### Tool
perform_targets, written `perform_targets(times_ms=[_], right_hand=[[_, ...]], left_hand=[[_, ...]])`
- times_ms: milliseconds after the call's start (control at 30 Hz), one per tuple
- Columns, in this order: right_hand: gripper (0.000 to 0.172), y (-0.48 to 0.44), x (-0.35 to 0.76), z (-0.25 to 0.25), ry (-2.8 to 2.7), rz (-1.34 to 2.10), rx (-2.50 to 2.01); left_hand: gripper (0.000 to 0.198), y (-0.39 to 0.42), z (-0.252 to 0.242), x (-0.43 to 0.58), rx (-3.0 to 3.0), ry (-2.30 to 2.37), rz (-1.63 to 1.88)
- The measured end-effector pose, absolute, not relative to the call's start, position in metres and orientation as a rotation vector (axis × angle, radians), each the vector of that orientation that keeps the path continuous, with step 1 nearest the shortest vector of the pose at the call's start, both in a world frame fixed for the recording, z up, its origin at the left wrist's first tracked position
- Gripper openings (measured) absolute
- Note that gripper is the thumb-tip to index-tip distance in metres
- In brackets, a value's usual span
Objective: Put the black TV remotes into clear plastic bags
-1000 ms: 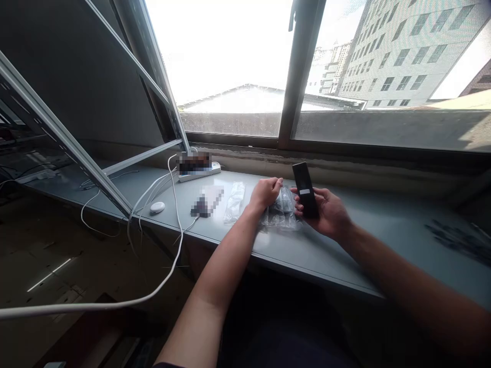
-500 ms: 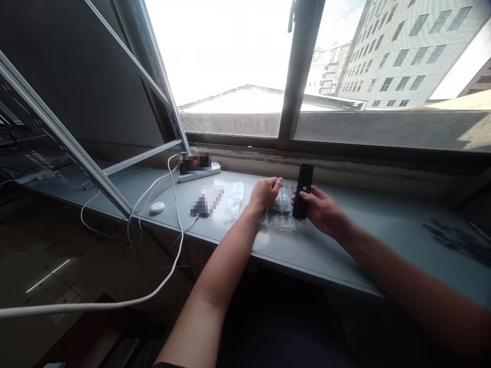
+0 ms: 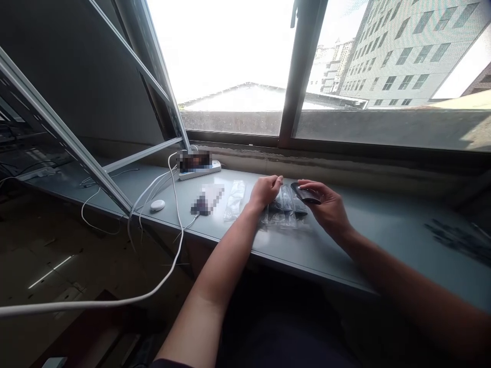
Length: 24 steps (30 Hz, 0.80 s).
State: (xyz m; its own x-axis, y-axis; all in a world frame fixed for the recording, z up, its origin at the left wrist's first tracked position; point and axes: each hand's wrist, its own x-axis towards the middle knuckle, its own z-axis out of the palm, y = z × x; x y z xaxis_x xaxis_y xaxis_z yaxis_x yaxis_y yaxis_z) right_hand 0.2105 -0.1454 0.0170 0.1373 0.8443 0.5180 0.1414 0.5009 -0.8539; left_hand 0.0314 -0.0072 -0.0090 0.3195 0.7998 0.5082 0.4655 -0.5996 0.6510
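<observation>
My right hand [image 3: 326, 207] grips a slim black remote [image 3: 305, 195], now tipped down almost flat just above a pile of clear plastic bags [image 3: 283, 213] on the grey sill. The fingers of my left hand [image 3: 265, 190] are pinched on the top edge of that pile. Dark items show through the plastic. Both hands are close together, a few centimetres apart.
A single clear bag [image 3: 235, 201] lies left of the pile. Further left are a blurred small object [image 3: 205, 201], a white round puck [image 3: 157, 206], a white power strip [image 3: 199, 170] and white cables [image 3: 174, 214]. A slanted metal frame [image 3: 65, 135] crosses the left. Dark items [image 3: 456, 237] lie far right.
The remote was held upright in my right hand, then turned, and now lies tipped down flat over the bags. My left hand has stayed on the pile.
</observation>
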Motion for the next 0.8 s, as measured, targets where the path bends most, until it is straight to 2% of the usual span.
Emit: perform_targets(times_ms=[667,733,800], right_hand=[[0.036,-0.137,0.218,0.003,-1.258,0.773,-1.086],[0.038,-0.134,0.222,0.003,-1.253,0.757,-1.118],[0.047,-0.127,0.231,0.003,-1.236,0.754,-1.187]], left_hand=[[0.054,-0.004,-0.013,0.031,2.214,1.129,1.189],[0.054,-0.004,-0.013,0.031,2.215,1.125,1.19],[0.053,-0.003,-0.013,0.03,2.216,1.127,1.185]])
